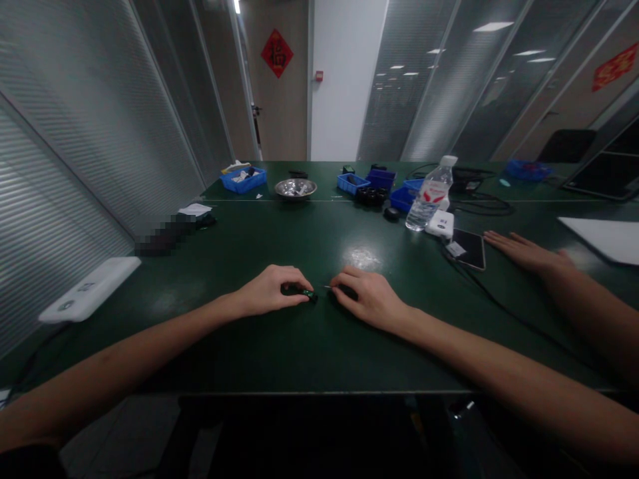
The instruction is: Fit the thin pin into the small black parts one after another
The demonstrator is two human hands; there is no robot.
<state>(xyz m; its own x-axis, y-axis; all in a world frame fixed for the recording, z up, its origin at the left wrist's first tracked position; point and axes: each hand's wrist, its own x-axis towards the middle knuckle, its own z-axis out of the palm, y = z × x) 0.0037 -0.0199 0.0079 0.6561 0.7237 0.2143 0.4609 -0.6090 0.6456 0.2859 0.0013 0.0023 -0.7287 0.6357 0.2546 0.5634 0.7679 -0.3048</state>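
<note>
My left hand [273, 290] rests low over the green table [279, 352], thumb and fingers pinching a small dark piece with green on it, like a little circuit board [310, 294]. Facing it from the right, my right hand [367, 296] is closed in a pinch on a thin, pale, pointed piece [327, 287]. Its tip points left at the board, with a small gap between them. What kind of thing the thin piece is cannot be made out, since the fingers cover most of it.
Another person's hand [529, 254] lies flat at the right, beside a phone [469, 249]. A water bottle [430, 196] and a white power bank [440, 223] stand near it. Farther back are a metal bowl [295, 189] and blue trays [243, 179]. A white device [90, 289] lies left.
</note>
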